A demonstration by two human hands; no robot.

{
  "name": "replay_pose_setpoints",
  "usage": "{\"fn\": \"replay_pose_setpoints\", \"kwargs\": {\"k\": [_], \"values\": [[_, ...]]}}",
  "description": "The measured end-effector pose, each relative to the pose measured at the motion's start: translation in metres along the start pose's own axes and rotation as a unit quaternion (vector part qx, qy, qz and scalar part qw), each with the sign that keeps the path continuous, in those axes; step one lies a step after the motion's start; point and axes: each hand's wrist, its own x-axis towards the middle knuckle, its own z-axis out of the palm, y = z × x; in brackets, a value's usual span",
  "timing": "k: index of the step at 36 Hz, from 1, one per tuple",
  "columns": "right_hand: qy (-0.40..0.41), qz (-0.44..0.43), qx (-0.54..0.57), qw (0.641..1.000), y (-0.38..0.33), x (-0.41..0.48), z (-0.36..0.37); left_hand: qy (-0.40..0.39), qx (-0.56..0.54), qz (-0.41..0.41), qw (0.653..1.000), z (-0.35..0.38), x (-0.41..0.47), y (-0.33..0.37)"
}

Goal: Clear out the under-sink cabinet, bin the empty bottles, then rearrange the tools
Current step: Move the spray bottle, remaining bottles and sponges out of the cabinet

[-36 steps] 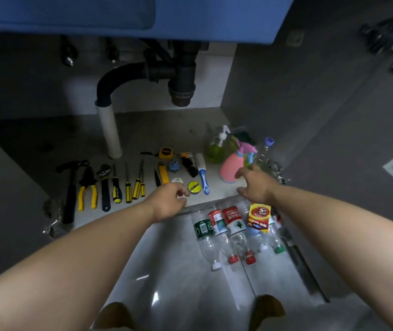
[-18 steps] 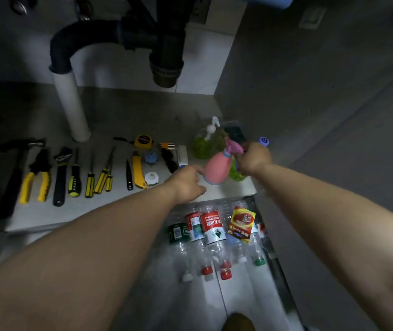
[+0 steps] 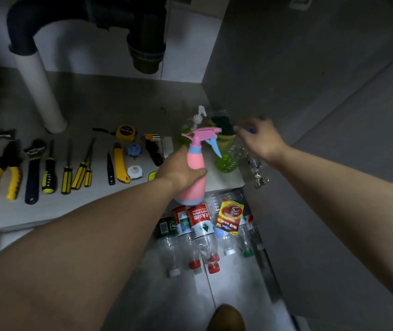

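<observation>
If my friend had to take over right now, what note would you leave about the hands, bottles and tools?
Left hand grips the pink spray bottle at the cabinet's front edge.
Right hand hovers over the clear blue-capped bottle; blur hides whether its fingers grip.
Tools lie in a row in the cabinet; empty bottles lie on the floor outside.
Left: take out the remaining bottles, bin the empties, rearrange tools.

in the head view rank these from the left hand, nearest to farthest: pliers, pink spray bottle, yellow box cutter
1. pink spray bottle, gripped by the left hand
2. yellow box cutter, to its left
3. pliers, far left
</observation>
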Motion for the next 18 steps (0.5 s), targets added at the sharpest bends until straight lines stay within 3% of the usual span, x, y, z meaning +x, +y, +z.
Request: {"fn": "replay_pose_setpoints", "kwargs": {"k": [2, 5, 7, 10, 13, 18], "values": [[-0.015, 0.032, -0.129, 0.991, 0.012, 0.013, 0.000, 0.005, -0.032, -0.018, 0.999, -0.004, 0.002, -0.005], [-0.060, 0.061, -0.183, 0.979, 0.028, 0.023, 0.009, 0.015, -0.100, -0.049, 0.994, -0.008, 0.005, -0.010], [-0.031, 0.043, -0.204, 0.977, 0.034, 0.023, 0.015, 0.027, -0.141, -0.065, 0.988, -0.009, 0.008, -0.012], [0.036, 0.031, -0.220, 0.974, 0.036, 0.019, 0.018, 0.039, -0.195, -0.083, 0.977, -0.008, 0.008, -0.007], [0.024, 0.042, -0.209, 0.977, 0.034, 0.005, 0.014, 0.030, -0.222, -0.076, 0.972, -0.005, 0.004, 0.004], [0.043, 0.039, -0.167, 0.984, 0.030, -0.038, -0.013, -0.069, -0.163, -0.001, 0.984, -0.008, -0.011, 0.026]]}}
